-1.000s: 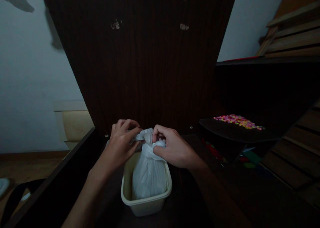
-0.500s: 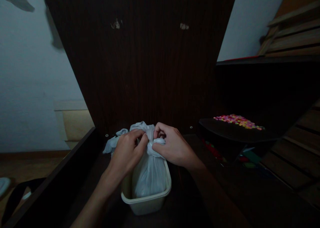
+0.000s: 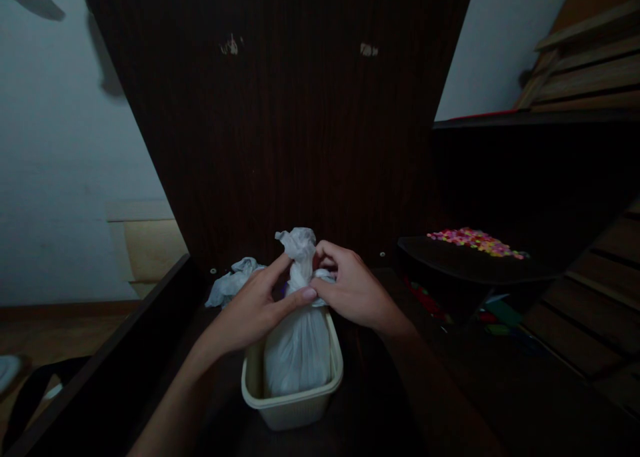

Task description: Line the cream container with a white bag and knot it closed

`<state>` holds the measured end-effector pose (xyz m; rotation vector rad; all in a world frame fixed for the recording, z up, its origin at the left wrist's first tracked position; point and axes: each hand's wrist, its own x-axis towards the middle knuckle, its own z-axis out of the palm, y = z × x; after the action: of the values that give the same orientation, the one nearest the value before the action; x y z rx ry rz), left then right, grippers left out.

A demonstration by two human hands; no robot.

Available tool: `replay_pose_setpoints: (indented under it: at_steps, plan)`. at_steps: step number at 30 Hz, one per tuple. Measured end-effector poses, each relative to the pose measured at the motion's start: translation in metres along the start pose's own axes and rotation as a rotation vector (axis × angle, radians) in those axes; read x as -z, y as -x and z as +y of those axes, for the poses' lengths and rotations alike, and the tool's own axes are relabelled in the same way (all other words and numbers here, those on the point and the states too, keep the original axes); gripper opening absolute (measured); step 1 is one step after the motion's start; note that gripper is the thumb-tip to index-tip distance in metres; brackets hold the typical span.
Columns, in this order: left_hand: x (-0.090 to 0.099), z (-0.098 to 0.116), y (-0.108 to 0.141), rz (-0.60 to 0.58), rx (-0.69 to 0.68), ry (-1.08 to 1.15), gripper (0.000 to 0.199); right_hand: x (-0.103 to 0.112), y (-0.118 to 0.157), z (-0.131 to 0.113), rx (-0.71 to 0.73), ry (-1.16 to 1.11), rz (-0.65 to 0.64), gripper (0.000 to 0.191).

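A white plastic bag [image 3: 298,357] sits in a cream plastic basket [image 3: 293,401], its neck twisted and its crumpled top standing up. My left hand [image 3: 260,302] is at the left of the neck, its thumb laid across the front and its fingertips hidden behind. From the right, my right hand [image 3: 353,287] pinches the twisted neck between curled fingers and thumb. What lies inside the bag does not show. Behind my left hand, a second crumpled white plastic bag [image 3: 233,283] rests on the dark surface.
A dark wooden panel [image 3: 290,123] rises behind the basket. At the left runs a raised dark edge [image 3: 125,337]. To the right, a dark shelf [image 3: 450,263] carries a heap of small colourful pieces [image 3: 477,241]. Wooden slats [image 3: 590,77] stand farther right.
The bag's top now stands higher and more upright above the hands. My left thumb has moved across the front of the neck towards my right thumb. The basket has stayed in place.
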<state>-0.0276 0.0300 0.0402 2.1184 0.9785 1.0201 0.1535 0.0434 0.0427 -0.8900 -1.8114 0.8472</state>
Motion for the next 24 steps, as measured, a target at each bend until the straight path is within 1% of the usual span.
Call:
replay_pose_setpoints:
  at_steps: [3, 5, 7, 11, 17, 20, 22, 24]
  plan:
    - [-0.001, -0.008, -0.001, 0.049, -0.057, 0.109, 0.047, 0.004, -0.001, -0.001, -0.008, -0.068, -0.049, 0.014]
    - [-0.002, -0.011, -0.002, 0.078, -0.075, 0.110, 0.045, 0.007, -0.002, 0.000, -0.015, -0.110, -0.079, 0.015]
    - [-0.002, -0.011, -0.001, 0.102, -0.107, 0.032, 0.039, 0.010, -0.003, 0.001, -0.030, -0.150, -0.117, 0.016]
    - [-0.002, -0.007, 0.001, 0.131, -0.173, -0.192, 0.021, 0.015, -0.004, 0.001, -0.070, -0.217, -0.175, 0.019]
    - [-0.002, -0.001, 0.004, 0.112, -0.223, -0.279, 0.012, 0.013, -0.004, 0.002, -0.063, -0.124, -0.116, 0.023]
    - [-0.001, 0.002, 0.006, 0.099, -0.216, -0.305, 0.011, 0.011, -0.004, 0.004, -0.047, -0.074, -0.116, 0.021]
    - [-0.001, 0.006, 0.006, 0.093, -0.219, -0.301, 0.006, 0.010, -0.003, 0.006, -0.039, -0.040, -0.117, 0.019]
    - [0.001, 0.010, 0.007, 0.098, -0.218, -0.291, 0.006, 0.010, -0.003, 0.007, -0.053, -0.051, -0.137, 0.019]
